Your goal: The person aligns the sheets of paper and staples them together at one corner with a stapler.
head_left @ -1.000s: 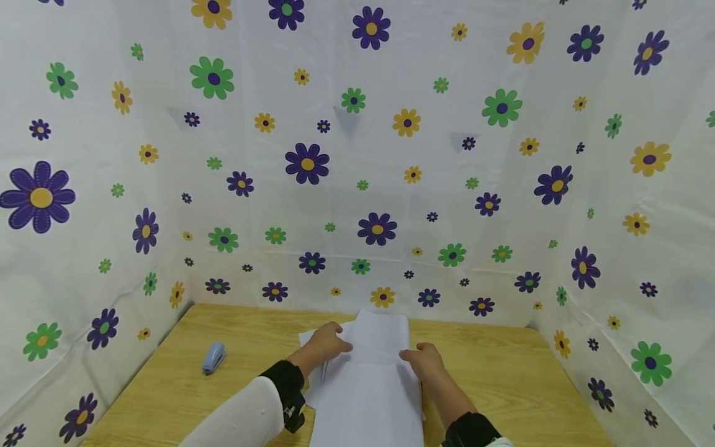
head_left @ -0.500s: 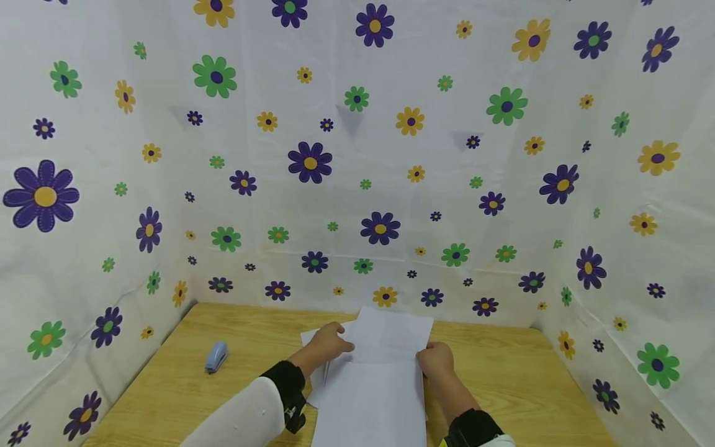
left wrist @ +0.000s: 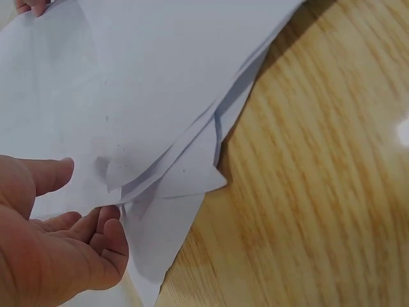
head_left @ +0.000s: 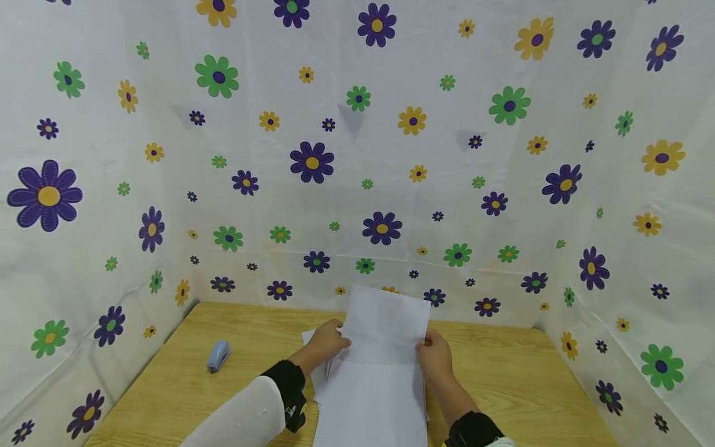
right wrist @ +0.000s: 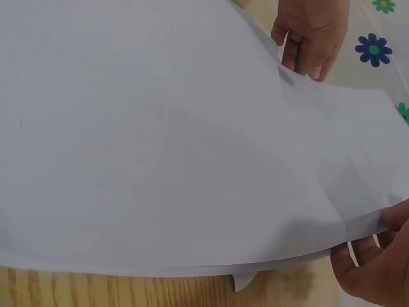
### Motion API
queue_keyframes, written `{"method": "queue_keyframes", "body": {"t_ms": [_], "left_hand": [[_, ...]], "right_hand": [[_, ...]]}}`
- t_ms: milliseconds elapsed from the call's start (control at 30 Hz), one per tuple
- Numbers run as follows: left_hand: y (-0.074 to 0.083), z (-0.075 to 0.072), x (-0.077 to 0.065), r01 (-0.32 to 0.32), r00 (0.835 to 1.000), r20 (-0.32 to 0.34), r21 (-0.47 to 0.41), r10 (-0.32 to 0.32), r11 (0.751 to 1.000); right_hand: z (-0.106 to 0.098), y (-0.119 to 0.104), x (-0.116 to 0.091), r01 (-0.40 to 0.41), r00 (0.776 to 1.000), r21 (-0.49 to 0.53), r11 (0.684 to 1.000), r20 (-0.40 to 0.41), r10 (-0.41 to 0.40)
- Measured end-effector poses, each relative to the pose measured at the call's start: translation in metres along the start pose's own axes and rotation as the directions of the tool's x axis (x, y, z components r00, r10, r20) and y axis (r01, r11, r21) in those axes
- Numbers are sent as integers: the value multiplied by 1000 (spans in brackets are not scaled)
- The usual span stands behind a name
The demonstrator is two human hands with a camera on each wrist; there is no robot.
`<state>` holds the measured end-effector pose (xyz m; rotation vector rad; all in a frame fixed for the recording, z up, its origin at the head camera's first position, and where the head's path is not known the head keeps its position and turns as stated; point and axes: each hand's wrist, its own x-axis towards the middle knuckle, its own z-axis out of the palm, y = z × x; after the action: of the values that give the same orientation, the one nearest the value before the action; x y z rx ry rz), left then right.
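A large white sheet of paper [head_left: 371, 397] stretches away from me, with a crease across it and its far part [head_left: 388, 316] lifted towards the wall. At its left edge my left hand [head_left: 328, 338] holds on, fingers curled beneath and thumb above. In the left wrist view this hand [left wrist: 57, 236] is close up, beside several overlapping paper edges [left wrist: 179, 150]. My right hand [head_left: 436, 360] pinches the right edge near the crease; its thumb lies on top in the right wrist view, where the paper [right wrist: 160, 141] fills most of the frame. More white sheets [head_left: 320, 379] stick out underneath at the left.
A light blue stapler [head_left: 218, 356] lies on the wooden table [head_left: 503, 366] to the left. White cloth walls [head_left: 357, 205] printed with flowers enclose the table at the back and both sides.
The far part of the paper has opened out to the right and then risen off the table. My right hand has moved slightly right and now pinches the edge; the left hand stays nearly still.
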<state>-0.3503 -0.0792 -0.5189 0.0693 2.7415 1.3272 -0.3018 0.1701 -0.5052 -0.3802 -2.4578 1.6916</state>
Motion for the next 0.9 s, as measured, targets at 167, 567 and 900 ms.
{"method": "queue_keyframes", "body": {"t_ms": [167,567,900], "left_hand": [[1,-1,1,-20,999,-46,12,20,1000],[0,-9,4,-200,946,-266,-27,186,979],[13,-22,5,-274,918,-312,-58,243,960]], "right_hand": [[2,-5,0,25,1000,59,998,0,-25],[0,-12,2,70,994,54,996,-88,-65],[-9,-25,9,143,983,51,988,-124,-136]]}}
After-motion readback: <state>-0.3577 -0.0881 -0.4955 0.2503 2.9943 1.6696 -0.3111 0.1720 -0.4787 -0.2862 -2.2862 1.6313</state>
